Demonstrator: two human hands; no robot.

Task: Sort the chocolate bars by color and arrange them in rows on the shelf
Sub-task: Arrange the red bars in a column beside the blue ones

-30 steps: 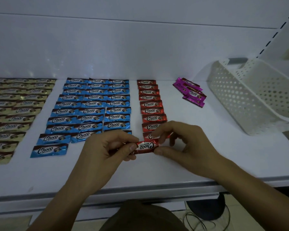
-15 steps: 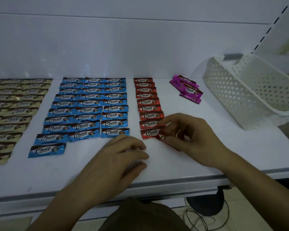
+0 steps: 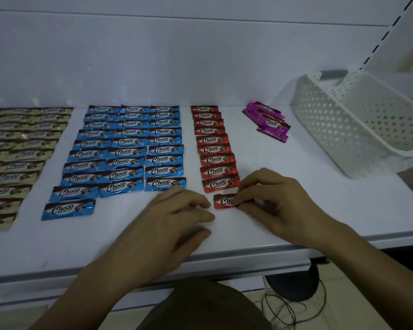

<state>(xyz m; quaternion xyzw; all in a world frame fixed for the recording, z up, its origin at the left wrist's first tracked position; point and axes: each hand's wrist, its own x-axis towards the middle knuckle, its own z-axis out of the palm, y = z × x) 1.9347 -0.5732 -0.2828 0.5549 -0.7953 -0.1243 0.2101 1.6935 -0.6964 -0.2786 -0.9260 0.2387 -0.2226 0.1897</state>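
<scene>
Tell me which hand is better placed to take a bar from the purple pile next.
The right hand, probably. It pinches a red bar below the red column, and the purple pile lies behind on that side. The left hand would cross over the red column.

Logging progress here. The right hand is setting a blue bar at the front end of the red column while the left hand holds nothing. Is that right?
No: the head view shows the bar pinched by the right hand is red, not blue. It sits at the front end of the red column, and the left hand holds nothing.
</scene>
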